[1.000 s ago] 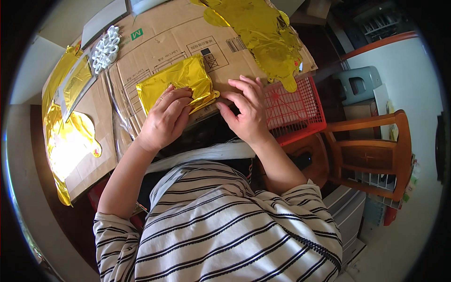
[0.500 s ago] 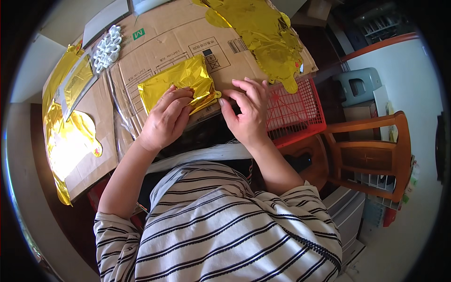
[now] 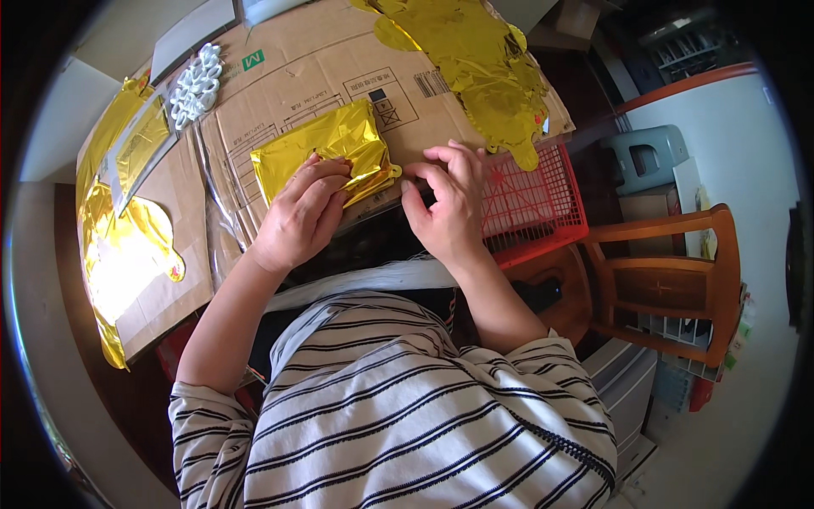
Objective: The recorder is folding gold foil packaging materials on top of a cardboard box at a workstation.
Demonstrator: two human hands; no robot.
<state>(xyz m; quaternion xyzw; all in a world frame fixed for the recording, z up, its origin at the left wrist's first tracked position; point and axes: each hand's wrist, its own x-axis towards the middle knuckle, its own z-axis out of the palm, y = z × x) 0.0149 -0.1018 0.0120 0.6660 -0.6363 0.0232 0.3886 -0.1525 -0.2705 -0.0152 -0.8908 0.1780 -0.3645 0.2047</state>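
A folded gold foil balloon [image 3: 326, 140] lies on the cardboard in front of me, its surface creased and shiny. My left hand [image 3: 303, 208] rests over its near edge, fingers bent and pressed together on the foil. A small round tab [image 3: 395, 171] sticks out at the balloon's right corner. Just right of that tab is my right hand [image 3: 449, 199], thumb and forefinger drawn toward each other in a pinch and the other fingers curled loosely. Whatever lies between those fingertips is too small to make out.
Flattened cardboard [image 3: 297, 51] covers the table. More gold foil balloons lie at the far right [image 3: 483, 76] and left [image 3: 140, 225]. White rings [image 3: 195, 89] sit in a bunch at the far left. A red plastic basket [image 3: 543, 204] and wooden chair [image 3: 661, 284] stand right.
My right fingertips have shifted very slightly at the tab. The left hand and the folded balloon hold their places.
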